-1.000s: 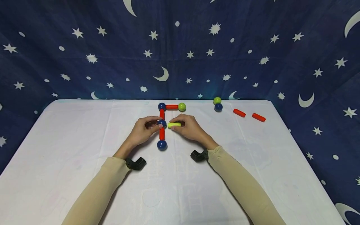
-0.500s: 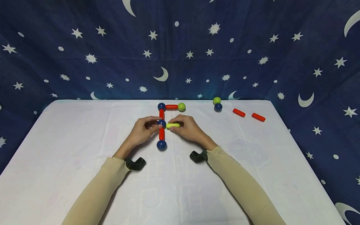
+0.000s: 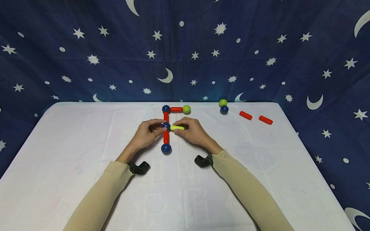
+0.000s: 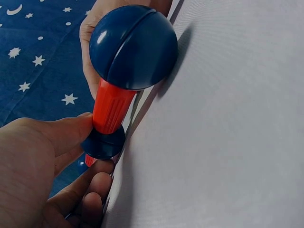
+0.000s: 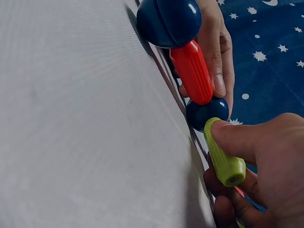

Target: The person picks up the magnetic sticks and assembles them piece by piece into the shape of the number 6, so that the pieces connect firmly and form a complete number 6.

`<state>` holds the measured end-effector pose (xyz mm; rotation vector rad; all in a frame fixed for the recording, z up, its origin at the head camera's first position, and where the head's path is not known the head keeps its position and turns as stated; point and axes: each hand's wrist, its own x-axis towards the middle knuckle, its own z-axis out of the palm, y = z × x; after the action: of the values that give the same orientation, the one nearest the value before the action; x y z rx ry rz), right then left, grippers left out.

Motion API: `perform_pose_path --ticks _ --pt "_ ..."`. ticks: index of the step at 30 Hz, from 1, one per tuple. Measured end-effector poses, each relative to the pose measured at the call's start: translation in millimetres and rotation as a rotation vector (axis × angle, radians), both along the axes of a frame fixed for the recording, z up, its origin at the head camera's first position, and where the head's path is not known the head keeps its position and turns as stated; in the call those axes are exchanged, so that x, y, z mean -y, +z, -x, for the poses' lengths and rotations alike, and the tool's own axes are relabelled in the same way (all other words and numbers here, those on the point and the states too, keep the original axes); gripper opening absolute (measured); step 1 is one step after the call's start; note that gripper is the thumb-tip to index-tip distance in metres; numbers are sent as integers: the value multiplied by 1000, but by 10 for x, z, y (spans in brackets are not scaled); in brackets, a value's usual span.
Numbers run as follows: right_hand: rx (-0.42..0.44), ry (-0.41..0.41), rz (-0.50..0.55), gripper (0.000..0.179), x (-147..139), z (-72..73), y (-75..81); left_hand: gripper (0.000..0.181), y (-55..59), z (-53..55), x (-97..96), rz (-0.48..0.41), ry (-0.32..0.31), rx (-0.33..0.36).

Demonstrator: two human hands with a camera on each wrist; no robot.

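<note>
On the white cloth lies a chain of balls and red rods. Its middle blue ball [image 3: 166,126] is pinched between thumb and fingers of my left hand [image 3: 148,132]. My right hand [image 3: 194,129] pinches a yellow-green rod [image 5: 225,159], whose far end meets that ball's right side. A red rod [image 4: 112,107] joins the middle ball to the near blue ball [image 4: 134,47]. Another red rod [image 3: 166,116] runs back to the far blue ball [image 3: 166,109]. From there a red rod [image 3: 176,109] leads right to a green ball [image 3: 186,109].
Toward the back right, a green ball [image 3: 223,103] and a blue ball [image 3: 224,110] sit together. Farther right lie two loose red rods, a left one [image 3: 245,115] and a right one [image 3: 265,120]. A dark blue starry curtain [image 3: 185,57] hangs behind the table.
My right hand has shifted slightly left with the yellow-green rod, closing the small gap to the middle blue ball. My left hand has kept its grip and place.
</note>
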<state>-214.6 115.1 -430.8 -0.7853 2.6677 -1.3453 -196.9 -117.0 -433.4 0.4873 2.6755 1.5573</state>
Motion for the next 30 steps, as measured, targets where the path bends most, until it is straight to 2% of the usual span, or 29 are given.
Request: perform_pose_path --ticks 30 --pt "-12 -26 -2 25 -7 22 -2 32 19 -16 5 -1 2 3"
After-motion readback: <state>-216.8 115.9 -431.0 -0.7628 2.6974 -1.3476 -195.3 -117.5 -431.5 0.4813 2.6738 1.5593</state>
